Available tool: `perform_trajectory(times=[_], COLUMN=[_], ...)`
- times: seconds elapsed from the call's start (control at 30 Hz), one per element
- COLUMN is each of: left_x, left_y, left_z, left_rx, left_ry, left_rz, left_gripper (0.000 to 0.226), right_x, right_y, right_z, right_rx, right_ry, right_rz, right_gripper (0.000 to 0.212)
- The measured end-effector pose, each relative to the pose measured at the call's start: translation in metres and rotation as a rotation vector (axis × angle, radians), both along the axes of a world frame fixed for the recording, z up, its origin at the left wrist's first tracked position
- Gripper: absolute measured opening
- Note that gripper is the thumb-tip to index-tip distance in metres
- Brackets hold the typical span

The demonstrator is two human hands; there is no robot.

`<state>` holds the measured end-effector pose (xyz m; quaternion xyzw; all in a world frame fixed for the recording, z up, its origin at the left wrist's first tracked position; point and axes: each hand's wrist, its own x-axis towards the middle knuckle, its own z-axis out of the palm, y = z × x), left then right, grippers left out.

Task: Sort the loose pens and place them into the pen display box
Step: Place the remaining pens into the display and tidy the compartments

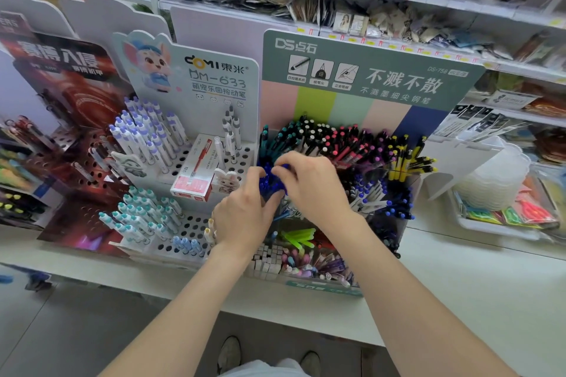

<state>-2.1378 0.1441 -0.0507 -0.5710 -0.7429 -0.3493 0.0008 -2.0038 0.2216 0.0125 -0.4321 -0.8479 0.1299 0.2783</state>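
A tiered pen display box point(361, 82) with a green header stands on the white counter, its rows packed with teal, black, pink, purple, yellow and blue pens. A bunch of blue pens point(269, 182) sits at the left end of its middle row. My left hand point(245, 217) grips this bunch from below and the left. My right hand point(309, 184) curls over the top of the same bunch, fingers pinching the pen ends. Much of the bunch is hidden by both hands.
A white perforated pen stand point(190, 162) with purple-capped and teal-capped pens and a red pen carton point(196, 174) stands directly left. A dark red display point(61, 131) is further left. Clear plastic trays point(490, 180) sit right. Stocked shelves rise behind; the counter edge point(306, 318) is near me.
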Motion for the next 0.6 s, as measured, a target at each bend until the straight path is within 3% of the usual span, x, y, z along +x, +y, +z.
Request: perform_trajectory(times=[0.13,0.23,0.33,0.43,0.6], left_x=[-0.005,0.000,0.005,0.002,-0.004], left_y=[0.006,0.001,-0.005,-0.011,-0.016], left_z=[0.000,-0.003,-0.006,-0.006,-0.011], left_rx=[0.027,0.103,0.120,0.077,0.153], left_ry=[0.041,-0.048,-0.152,-0.174,-0.129], left_rz=[-0.077,-0.109,-0.103,-0.050,-0.075], left_gripper=[0.030,0.022,0.035,0.057,0.038], right_x=[0.000,0.003,0.000,-0.003,0.002], right_y=[0.006,0.003,-0.005,-0.010,-0.017], right_z=[0.003,-0.002,-0.010,-0.016,-0.024], right_rx=[-0.058,-0.072,0.069,0.093,0.150], right_ry=[0.128,0.041,-0.119,-0.033,-0.085], right_rz=[-0.039,0.076,0.064,-0.025,0.039], right_gripper=[0.015,0.015,0.022,0.019,0.021])
